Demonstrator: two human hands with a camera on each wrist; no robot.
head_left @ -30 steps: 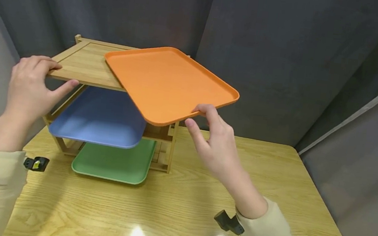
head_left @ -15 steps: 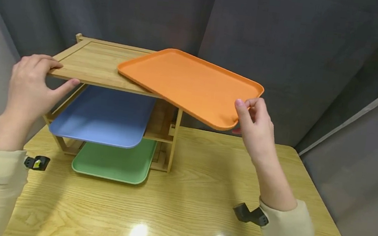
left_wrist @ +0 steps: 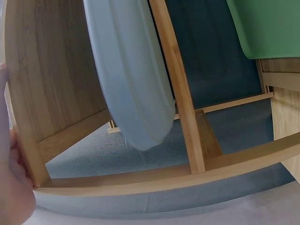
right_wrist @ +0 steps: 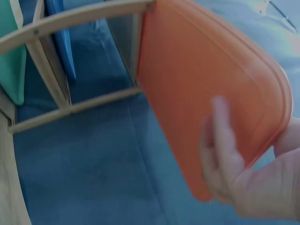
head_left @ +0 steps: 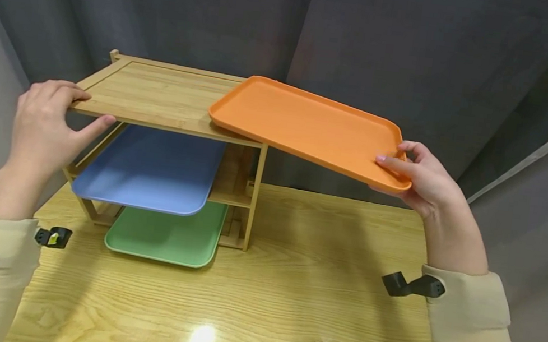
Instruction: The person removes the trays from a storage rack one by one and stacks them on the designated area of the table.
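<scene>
Right hand (head_left: 425, 180): your fingers are pinching the orange tray (head_left: 309, 127) at its right corner.
Left hand (head_left: 48, 123): your fingers are gripping the rack (head_left: 160, 96) top's left edge.

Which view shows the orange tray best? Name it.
The head view: the whole orange tray shows, one end on the rack's top, the right hand gripping its far corner. The right wrist view shows only its blurred underside; the left wrist view shows none.

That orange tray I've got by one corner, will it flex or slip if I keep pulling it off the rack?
The orange tray looks stiff: it juts well past the wooden rack without sagging. Probably light, since the right hand alone holds its corner. Its smooth surface may slide easily on the wood, so it could tip once less rests there.
</scene>
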